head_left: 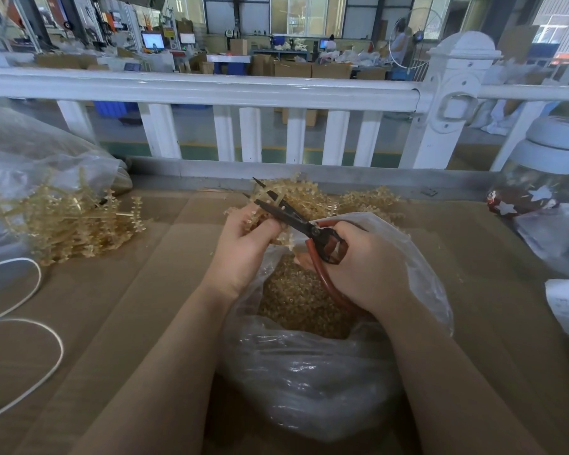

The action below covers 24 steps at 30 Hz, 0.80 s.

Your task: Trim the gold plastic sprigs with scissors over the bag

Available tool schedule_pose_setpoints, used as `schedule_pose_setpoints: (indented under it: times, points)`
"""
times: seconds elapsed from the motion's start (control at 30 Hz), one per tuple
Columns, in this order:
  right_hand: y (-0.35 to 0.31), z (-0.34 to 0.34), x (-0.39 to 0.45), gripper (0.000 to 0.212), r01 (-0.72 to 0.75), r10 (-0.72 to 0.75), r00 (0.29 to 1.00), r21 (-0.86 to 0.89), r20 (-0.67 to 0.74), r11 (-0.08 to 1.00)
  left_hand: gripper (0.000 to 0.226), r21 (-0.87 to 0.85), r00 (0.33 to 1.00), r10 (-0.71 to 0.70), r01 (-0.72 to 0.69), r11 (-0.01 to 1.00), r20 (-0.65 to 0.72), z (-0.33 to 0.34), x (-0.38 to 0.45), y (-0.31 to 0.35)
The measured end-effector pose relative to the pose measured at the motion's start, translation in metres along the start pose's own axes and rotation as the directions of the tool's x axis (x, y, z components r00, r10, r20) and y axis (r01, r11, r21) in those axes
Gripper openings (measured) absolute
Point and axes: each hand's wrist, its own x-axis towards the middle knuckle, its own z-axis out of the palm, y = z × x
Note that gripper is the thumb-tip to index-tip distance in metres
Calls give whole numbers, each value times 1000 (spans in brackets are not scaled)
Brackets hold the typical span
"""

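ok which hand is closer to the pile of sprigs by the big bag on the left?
Left. The left hand holds a sprig just right of that pile; the right hand, gripping the scissors, sits farther right.

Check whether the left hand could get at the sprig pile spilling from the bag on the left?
Probably yes, once freed: the left hand grips a sprig, and only bare cardboard separates it from the pile.

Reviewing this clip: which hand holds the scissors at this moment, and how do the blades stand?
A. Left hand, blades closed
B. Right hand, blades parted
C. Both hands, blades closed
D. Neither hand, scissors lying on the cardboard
B: the right hand grips the red-handled scissors, whose dark blades are parted around a gold sprig that the left hand holds over the open bag.
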Motion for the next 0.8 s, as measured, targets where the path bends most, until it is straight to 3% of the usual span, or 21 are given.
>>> schedule_pose_setpoints:
  times: [0.1, 0.23, 0.47, 0.67, 0.8]
  points:
    - [-2, -1, -1, 54, 7, -8, 999, -13, -36, 1000, 13, 3, 1000, 3, -3, 1000, 18, 1, 0, 1]
    - [-5, -3, -1, 76, 10, -9, 999, 23, -43, 1000, 15, 12, 1000, 1, -1, 1000, 18, -1, 1, 0]
    - [-2, 2, 0, 57, -1, 1, 1000, 11, -9, 1000, 30, -101, 999, -27, 24, 995, -31, -1, 0, -3]
    - [-3, 2, 2, 65, -92, 90, 994, 37, 54, 995, 14, -169, 994, -54, 37, 985, -98, -5, 5, -6]
    - [-4, 1, 2, 77, -133, 123, 984, 72, 125, 988, 20, -195, 991, -68, 45, 980, -112, -5, 5, -6]
